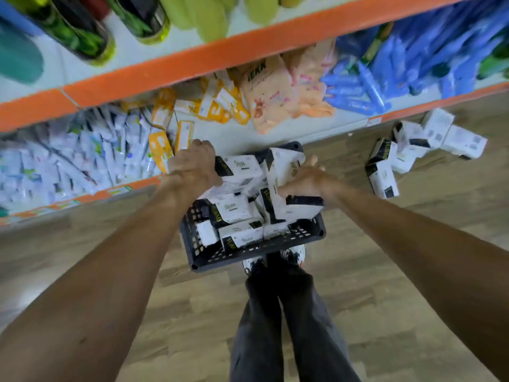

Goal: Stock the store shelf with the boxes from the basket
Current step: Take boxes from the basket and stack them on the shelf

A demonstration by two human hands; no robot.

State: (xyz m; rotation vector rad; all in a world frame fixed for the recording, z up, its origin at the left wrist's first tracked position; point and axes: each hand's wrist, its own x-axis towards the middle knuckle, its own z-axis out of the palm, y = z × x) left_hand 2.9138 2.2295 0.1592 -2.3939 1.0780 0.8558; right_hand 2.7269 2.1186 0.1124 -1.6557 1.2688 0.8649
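A dark plastic basket sits on the floor in front of my feet, holding several white boxes with black ends. My left hand is curled around the left end of a white box at the basket's far side. On the right side of the basket, my right hand grips a taller white box that stands tilted. The bottom store shelf, white with an orange front edge, lies just beyond the basket.
Several more white boxes lie in a heap on the wooden floor at the right. The bottom shelf holds white tubes, yellow boxes, peach packs and blue packs. Bottles stand on the shelf above.
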